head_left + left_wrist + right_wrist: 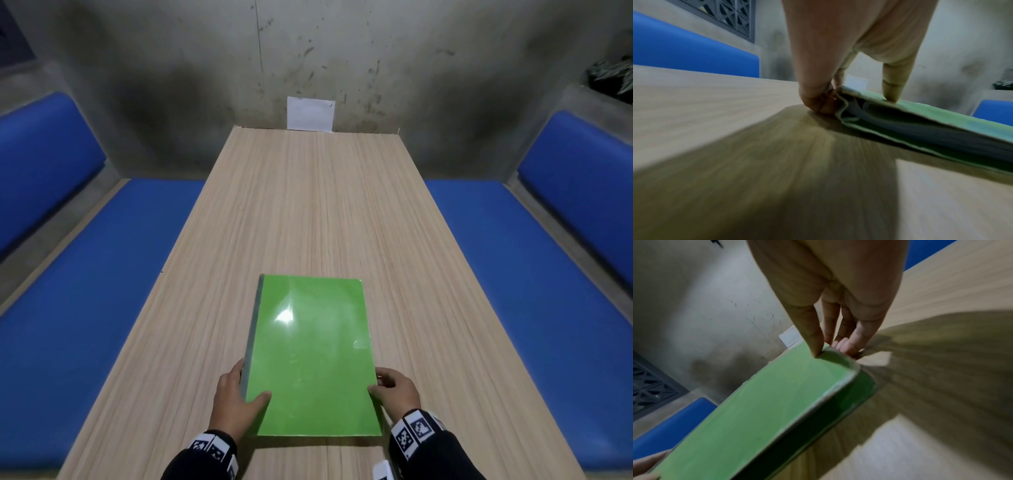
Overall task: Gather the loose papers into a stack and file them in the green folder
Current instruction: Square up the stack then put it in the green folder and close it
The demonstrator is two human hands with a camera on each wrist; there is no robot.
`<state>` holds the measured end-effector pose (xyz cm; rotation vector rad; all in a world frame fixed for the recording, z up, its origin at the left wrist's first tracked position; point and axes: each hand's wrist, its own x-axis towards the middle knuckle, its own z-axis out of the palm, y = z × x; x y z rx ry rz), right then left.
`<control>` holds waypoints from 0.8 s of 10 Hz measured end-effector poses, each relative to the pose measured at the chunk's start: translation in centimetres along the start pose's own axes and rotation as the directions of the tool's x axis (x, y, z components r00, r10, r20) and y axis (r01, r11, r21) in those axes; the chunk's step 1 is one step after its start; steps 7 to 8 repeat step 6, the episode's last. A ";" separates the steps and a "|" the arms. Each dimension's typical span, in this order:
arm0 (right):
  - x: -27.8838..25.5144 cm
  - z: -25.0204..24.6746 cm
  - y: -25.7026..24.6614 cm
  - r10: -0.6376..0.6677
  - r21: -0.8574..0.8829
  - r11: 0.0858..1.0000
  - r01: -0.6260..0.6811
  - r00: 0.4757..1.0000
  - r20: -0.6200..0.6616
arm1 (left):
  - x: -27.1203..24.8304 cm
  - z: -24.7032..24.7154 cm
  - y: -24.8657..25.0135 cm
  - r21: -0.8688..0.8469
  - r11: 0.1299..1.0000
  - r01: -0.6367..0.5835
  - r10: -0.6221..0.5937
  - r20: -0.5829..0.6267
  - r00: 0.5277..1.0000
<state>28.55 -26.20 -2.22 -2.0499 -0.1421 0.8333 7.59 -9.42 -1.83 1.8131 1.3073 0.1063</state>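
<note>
Both hands pinch the green folder (310,356) at its near corners, left hand (233,397) and right hand (397,389) thumbs on top, steadying it closed over papers (920,129) on the table (308,212).

text: none legible | wristbands (416,432): black-and-white square code markers only, no readable characters

A glossy plastic sheen is shown by the green folder (310,356), matt wood-grain laminate by the counter (308,205), rough stained concrete by the wall (205,68)
</note>
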 end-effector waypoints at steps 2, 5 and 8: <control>-0.7 0.5 0.4 0.002 0.056 0.998 -0.002 1.000 -0.003 | 0.2 0.4 -0.6 0.026 1.000 0.007 -0.007 -0.020 1.000; -0.8 0.5 0.4 0.020 0.102 0.995 -0.019 1.000 -0.007 | 0.4 0.5 -0.6 0.018 1.000 0.026 -0.026 -0.023 0.999; -1.3 -0.1 -0.1 0.003 0.105 0.994 0.000 1.000 -0.022 | 0.0 -0.2 -0.9 -0.039 0.999 0.022 -0.026 -0.095 0.995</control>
